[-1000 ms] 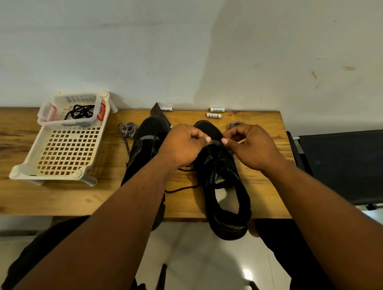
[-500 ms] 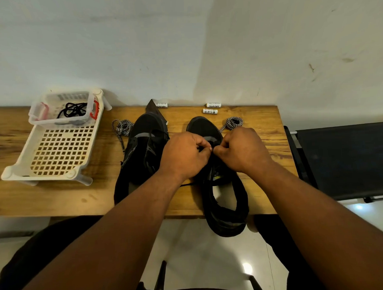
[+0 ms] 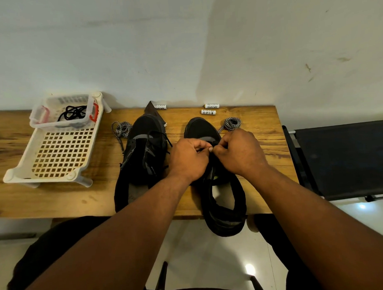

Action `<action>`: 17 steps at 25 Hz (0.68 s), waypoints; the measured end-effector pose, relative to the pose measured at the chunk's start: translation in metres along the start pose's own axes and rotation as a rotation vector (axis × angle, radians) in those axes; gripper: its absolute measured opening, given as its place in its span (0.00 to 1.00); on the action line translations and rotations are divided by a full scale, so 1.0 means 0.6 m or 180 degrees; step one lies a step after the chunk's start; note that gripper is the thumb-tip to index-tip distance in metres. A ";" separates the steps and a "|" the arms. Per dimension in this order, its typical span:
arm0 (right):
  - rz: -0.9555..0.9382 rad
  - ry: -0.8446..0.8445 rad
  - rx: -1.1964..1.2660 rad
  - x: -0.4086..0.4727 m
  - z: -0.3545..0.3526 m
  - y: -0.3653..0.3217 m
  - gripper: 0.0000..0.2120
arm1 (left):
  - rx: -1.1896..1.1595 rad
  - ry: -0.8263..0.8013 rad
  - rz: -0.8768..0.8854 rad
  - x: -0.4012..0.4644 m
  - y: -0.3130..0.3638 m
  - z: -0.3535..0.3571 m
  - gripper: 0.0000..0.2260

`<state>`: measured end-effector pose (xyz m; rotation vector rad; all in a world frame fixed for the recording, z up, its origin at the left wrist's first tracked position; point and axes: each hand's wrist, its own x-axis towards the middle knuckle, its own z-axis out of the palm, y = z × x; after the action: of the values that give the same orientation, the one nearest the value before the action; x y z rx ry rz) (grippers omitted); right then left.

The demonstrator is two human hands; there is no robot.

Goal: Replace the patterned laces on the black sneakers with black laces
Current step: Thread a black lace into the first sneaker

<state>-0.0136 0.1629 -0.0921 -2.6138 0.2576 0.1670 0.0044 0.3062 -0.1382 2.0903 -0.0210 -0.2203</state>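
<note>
Pinched together over the eyelets, the left hand point(image 3: 187, 159) and right hand point(image 3: 240, 153) clamp a black lace point(image 3: 200, 149) on the right sneaker point(image 3: 217, 176) at frame centre, likely threading it, the patterned laces point(image 3: 231, 123) lying discarded just beyond.

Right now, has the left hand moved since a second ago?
Yes. Pinching the black lace, the left hand has slid along the right sneaker, from its toe toward the table's near edge.
</note>
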 end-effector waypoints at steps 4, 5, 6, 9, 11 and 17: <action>0.0054 0.0030 0.0110 -0.001 0.004 0.007 0.09 | 0.0439 -0.0196 0.0196 0.004 0.002 -0.006 0.05; 0.0095 0.0015 0.0213 0.002 0.005 0.011 0.09 | 0.0553 -0.0231 0.0230 0.005 0.003 -0.008 0.05; 0.0164 -0.0033 0.0370 0.005 0.006 0.018 0.08 | 0.0561 -0.0235 0.0227 0.005 0.004 -0.007 0.05; 0.0282 -0.0194 0.0883 0.008 0.007 0.028 0.05 | 0.0386 -0.0099 0.0156 -0.002 0.007 -0.002 0.04; 0.0335 -0.0178 0.1142 0.006 0.009 0.030 0.05 | 0.0442 -0.0146 0.0177 -0.003 0.009 -0.003 0.04; 0.1145 0.0121 0.2906 0.010 0.008 0.032 0.06 | 0.1114 -0.0703 0.0663 0.012 0.050 -0.063 0.32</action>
<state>-0.0122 0.1478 -0.1061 -1.6520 0.6433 0.0884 0.0201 0.3226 -0.0952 2.3800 -0.4359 -0.3387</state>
